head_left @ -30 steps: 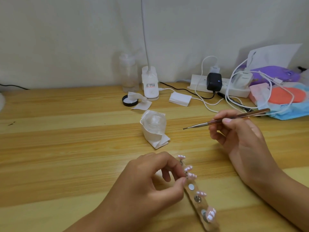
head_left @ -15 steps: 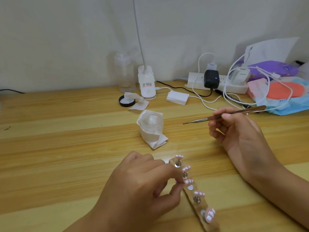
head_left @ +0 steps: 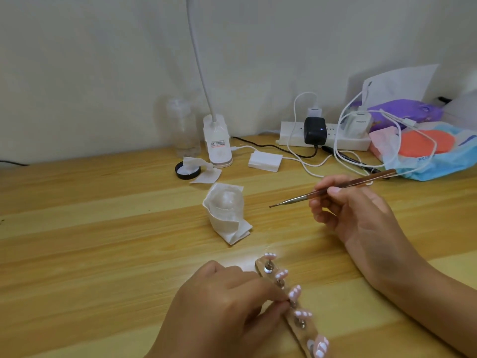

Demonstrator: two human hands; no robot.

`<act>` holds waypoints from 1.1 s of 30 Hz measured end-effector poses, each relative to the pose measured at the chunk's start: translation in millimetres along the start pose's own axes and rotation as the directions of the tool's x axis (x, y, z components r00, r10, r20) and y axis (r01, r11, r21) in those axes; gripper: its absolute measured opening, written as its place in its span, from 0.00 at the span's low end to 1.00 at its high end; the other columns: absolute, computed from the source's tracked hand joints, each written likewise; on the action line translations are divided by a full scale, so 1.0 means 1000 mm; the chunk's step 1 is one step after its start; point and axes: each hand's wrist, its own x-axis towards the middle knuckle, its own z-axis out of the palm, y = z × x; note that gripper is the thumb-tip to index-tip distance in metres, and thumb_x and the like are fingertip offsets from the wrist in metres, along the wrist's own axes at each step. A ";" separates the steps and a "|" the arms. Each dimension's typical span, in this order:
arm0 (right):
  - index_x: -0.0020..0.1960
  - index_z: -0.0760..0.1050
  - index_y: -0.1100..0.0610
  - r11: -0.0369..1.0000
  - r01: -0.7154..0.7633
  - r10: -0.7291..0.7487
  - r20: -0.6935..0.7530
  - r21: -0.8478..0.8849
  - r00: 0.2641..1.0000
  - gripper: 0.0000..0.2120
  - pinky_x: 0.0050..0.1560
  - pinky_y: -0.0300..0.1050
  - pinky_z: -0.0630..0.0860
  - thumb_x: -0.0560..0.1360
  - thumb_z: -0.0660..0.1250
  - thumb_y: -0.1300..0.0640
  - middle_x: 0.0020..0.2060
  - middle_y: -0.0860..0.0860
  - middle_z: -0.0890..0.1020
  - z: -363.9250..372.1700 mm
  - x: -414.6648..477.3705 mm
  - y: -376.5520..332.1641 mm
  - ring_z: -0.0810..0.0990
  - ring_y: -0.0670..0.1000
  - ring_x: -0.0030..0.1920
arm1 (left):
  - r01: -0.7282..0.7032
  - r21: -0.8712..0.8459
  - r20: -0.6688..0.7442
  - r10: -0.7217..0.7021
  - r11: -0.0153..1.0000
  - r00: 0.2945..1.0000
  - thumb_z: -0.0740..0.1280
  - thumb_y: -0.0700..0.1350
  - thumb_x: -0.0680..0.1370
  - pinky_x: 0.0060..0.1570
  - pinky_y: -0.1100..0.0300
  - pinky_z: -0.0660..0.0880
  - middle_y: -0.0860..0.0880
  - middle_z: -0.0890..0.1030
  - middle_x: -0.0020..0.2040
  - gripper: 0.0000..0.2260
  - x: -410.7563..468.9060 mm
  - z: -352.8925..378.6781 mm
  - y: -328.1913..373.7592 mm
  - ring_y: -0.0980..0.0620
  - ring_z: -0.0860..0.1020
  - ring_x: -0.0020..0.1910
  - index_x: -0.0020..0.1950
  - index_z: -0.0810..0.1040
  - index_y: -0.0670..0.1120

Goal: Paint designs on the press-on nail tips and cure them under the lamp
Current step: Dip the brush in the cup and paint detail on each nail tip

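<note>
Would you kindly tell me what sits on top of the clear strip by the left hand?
Five pink nail tips on metal pegs stand along the clear strip; the left hand hides part of it.

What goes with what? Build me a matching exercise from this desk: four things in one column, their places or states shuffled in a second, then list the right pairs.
1. slim brown-handled painting tool
2. clear strip stand of pink-and-white nail tips
3. round black lid
4. black power adapter

A. plugged into the white power strip
B. held by the left hand
C. raised in the right hand
D. on the wooden table beside the white lamp base

Pairs: 1-C, 2-B, 3-D, 4-A.
</note>
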 end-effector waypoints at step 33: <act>0.53 0.82 0.46 0.902 0.247 -0.286 -0.061 -0.355 0.956 0.23 0.38 0.36 0.78 0.78 0.59 0.72 0.42 0.55 0.83 0.002 -0.005 0.005 0.81 0.48 0.42 | -0.173 0.315 0.177 0.121 0.933 0.977 0.43 0.36 0.83 0.44 0.77 0.62 0.60 0.69 0.29 0.22 -0.009 -0.009 -0.016 0.61 0.64 0.36 0.40 0.69 0.54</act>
